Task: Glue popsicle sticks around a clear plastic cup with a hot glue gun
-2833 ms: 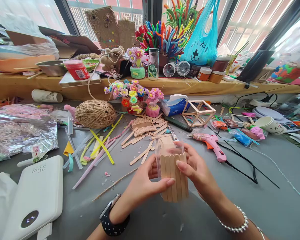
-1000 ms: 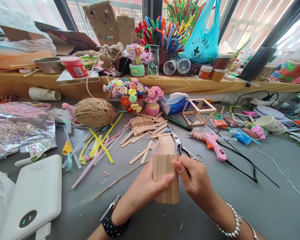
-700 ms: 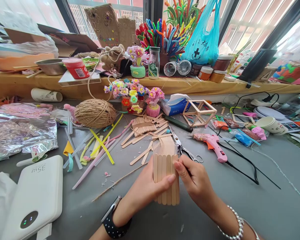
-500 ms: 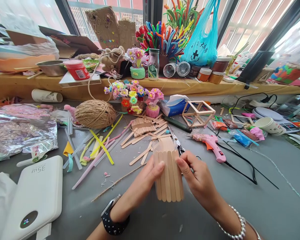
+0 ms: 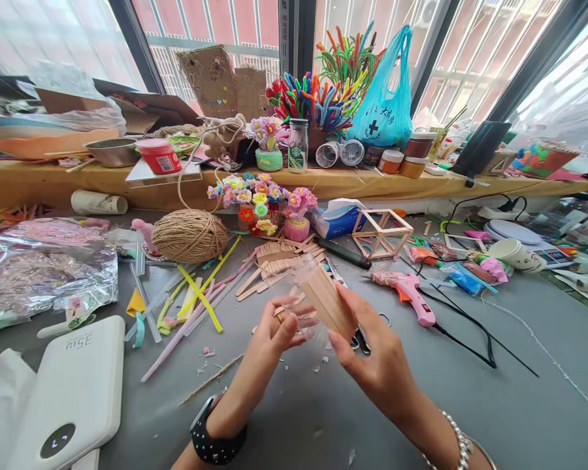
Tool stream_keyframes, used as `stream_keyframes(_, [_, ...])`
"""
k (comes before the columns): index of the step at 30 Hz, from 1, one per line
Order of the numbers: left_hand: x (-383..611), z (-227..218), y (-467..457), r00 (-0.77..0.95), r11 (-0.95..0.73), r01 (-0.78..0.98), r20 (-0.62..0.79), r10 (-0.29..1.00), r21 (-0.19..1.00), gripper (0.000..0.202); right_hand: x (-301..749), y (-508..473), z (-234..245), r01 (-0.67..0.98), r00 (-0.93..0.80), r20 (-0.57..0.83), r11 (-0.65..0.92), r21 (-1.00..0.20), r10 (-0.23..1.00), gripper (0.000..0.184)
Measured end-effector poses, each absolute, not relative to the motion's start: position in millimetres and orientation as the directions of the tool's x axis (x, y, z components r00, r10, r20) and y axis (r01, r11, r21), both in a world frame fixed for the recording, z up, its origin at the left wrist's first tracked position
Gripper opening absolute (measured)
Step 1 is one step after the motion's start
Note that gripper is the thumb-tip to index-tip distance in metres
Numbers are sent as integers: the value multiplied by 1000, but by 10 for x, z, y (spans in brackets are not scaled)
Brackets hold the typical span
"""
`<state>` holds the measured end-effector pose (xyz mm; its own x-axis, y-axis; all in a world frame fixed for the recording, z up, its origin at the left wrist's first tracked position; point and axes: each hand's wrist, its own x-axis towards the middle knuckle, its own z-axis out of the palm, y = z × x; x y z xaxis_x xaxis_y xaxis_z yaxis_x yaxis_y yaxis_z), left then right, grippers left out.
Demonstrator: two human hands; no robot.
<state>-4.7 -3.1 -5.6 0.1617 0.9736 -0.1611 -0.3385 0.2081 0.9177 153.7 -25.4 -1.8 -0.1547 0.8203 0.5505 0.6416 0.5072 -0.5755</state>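
A clear plastic cup clad with wooden craft sticks point(image 5: 323, 297) is tilted on its side above the grey table point(image 5: 494, 405). My left hand point(image 5: 277, 333) pinches the bare clear side of the cup. My right hand point(image 5: 372, 352) grips it from the right, with the thumb on the sticks. A black watch sits on my left wrist and a bead bracelet on my right. Loose craft sticks point(image 5: 279, 261) and scissors point(image 5: 360, 336) lie just behind the cup, the scissors partly hidden by my right hand.
A pink glue gun point(image 5: 406, 290) with a black cord lies to the right. A twine ball point(image 5: 190, 235), coloured pipe cleaners point(image 5: 198, 290), a white power bank point(image 5: 66, 385), foil wrap point(image 5: 39, 267), a stick cube frame point(image 5: 382, 232) and small flower pots point(image 5: 296, 212) crowd the table.
The stick-clad cup has been tipped from upright to lying tilted and turned, so its bare clear side now faces my left hand. Both hands have lifted slightly and shifted their hold.
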Motion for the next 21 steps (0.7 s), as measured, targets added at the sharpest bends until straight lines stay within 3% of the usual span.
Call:
stream_keyframes(6, [-68,12,-48,238,209,-394,-120,964,895,53,1589,-245,15,385,-148,341,372,-845,928,45])
stream_keyframes(17, [-109,-8,-56,179,146,-405,-78,981,902,47,1578,-262,6,400,-212,389,443,-803,896,45])
stream_keyframes(21, [-120,-31,-51,256,143,-385,-43,966,912,55,1538,-259,-20,364,-224,375,435,-824,899,45])
